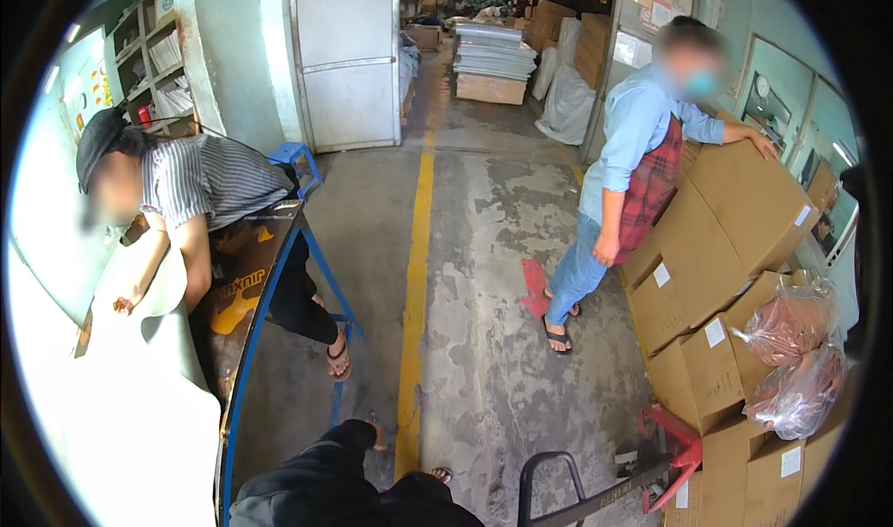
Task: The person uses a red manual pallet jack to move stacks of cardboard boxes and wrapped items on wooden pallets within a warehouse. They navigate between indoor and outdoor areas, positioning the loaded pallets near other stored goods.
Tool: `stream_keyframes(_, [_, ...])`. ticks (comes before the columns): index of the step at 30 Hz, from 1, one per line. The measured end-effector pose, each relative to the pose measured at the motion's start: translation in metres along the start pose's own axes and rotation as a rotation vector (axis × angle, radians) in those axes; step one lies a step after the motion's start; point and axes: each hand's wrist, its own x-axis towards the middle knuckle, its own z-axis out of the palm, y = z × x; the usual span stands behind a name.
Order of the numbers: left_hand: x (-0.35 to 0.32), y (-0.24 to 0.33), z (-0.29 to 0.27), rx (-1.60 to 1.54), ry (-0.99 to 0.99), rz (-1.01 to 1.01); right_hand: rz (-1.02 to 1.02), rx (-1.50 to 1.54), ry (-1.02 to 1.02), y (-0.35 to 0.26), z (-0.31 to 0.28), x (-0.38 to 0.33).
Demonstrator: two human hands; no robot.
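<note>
Neither of my hands shows; only my legs in dark trousers (pixel 363 485) come in from the lower edge. Just right of my legs stands the black loop handle (pixel 551 460) of a pallet jack, and its red frame (pixel 686 448) sits against stacked cardboard boxes (pixel 688 215). Whether I touch the handle cannot be told. At the left, a co-worker in a striped shirt (pixel 219 178) leans over a dark table (pixel 244 280) with blue legs, arms on pale sheet material (pixel 139 378). Another person in a blue shirt and checked apron (pixel 642 146) rests one hand on a box.
Two clear plastic bags with reddish contents (pixel 795 401) lie on the boxes at right. A yellow floor line (pixel 416 313) runs toward the doorway, where stacked sheets (pixel 493 57) stand beyond. A blue stool (pixel 296 162) is behind the table, near a white metal door (pixel 347 62).
</note>
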Motion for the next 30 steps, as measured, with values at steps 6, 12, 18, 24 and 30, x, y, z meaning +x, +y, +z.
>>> stream_keyframes(6, [0.019,-0.002,-0.066,0.061,0.357,0.323,0.132,-0.039,0.548,0.114,-0.299,-0.005])
stream_keyframes(12, [0.031,0.136,-0.196,-0.378,0.525,0.472,0.09,-0.012,0.673,0.021,-0.25,-0.007])
stream_keyframes(18, [0.02,0.176,-0.192,-0.253,0.341,0.513,-0.073,0.308,-0.109,-0.054,0.0,0.01])
stream_keyframes(24, [0.037,0.076,-0.165,-0.118,0.339,0.426,-0.231,0.832,0.593,0.164,-0.299,0.047])
stream_keyframes(30, [-0.017,0.047,-0.147,-0.225,0.407,0.2,0.121,0.973,0.148,0.117,-0.28,0.079])
